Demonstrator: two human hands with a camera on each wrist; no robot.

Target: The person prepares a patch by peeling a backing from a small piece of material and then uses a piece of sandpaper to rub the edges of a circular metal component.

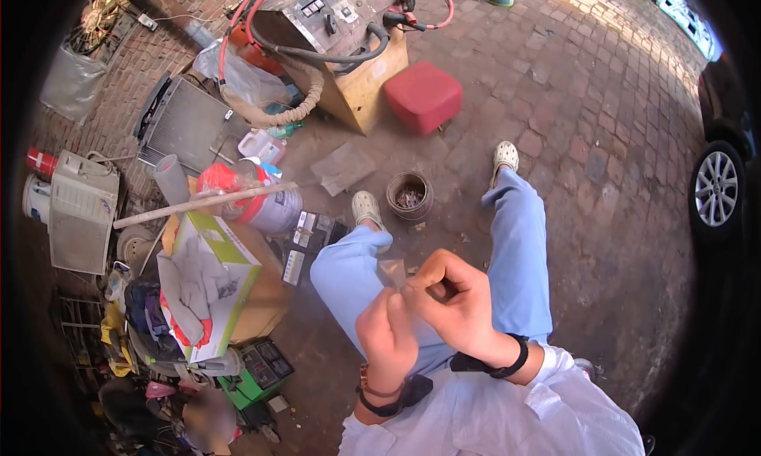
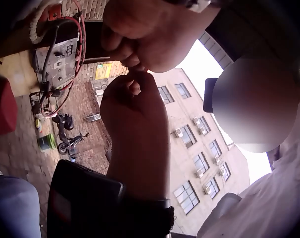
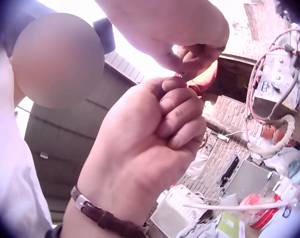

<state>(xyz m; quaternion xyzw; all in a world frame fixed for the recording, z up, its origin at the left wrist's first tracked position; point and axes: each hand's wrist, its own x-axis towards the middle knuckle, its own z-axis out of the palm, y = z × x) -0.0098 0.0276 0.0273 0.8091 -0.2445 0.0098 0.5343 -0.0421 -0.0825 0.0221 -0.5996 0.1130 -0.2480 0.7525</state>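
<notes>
Both hands meet fingertip to fingertip above the person's lap. The left hand [image 1: 387, 335], with a brown bracelet at its wrist, has its fingers curled inward and pinches at the tips. Thumb and forefinger of the right hand [image 1: 458, 301] form a loop and pinch at the same spot. Between the fingertips, a tiny thin shiny piece [image 3: 181, 75] shows in the right wrist view; I cannot tell its kind. Mostly the fingers hide it. Just beyond the hands in the head view is a small brownish flat piece [image 1: 392, 271].
A metal pot [image 1: 410, 196] with debris stands between the feet. Ahead are a red stool [image 1: 424, 97] and a cabled machine [image 1: 333, 16]. At left lie a car battery [image 1: 313, 238], a box with gloves [image 1: 210, 285], a wooden stick [image 1: 206, 205] and a radiator [image 1: 190, 123]. A car wheel [image 1: 716, 185] is at right.
</notes>
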